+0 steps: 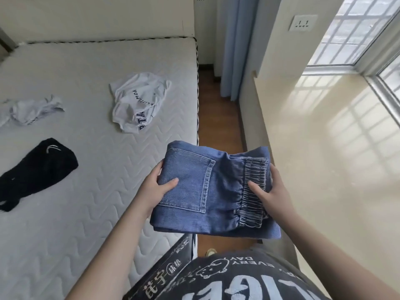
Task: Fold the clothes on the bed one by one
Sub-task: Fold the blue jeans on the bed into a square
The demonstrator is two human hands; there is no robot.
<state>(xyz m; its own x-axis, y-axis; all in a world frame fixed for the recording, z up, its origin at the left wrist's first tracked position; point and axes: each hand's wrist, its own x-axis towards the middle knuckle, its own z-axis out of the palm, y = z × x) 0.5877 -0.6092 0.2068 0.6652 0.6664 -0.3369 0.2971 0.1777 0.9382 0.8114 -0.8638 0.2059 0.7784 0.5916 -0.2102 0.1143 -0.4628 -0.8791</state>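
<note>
Head view, looking down past a dark printed shirt (242, 282): a person's left hand (158, 187) grips the left edge of a folded pair of blue jeans (207, 191), thumb lying on top near the back pocket, the other fingers tucked out of sight beneath the denim. Opposite it, the right hand (270, 191) holds the right edge, thumb pressed on the gathered elastic waistband, fingers wrapped under the fold. Between the two hands the jeans form a compact rectangular bundle, held in the air above the right edge of the bed (86, 191) and the strip of wooden floor (218, 118) alongside it.

On the quilted mattress, three garments lie unfolded and well apart from one another: a black garment (36, 172) to the left of the person's forearm, a crumpled white T-shirt with dark lettering (138, 102) farther up the bed near its right edge, and a small bunched pale garment (32, 109) at the far left. To the right of the floor strip runs a cream window ledge (324, 159), lit through a gridded window (357, 35). A pale blue curtain (236, 46) hangs in the far corner.
</note>
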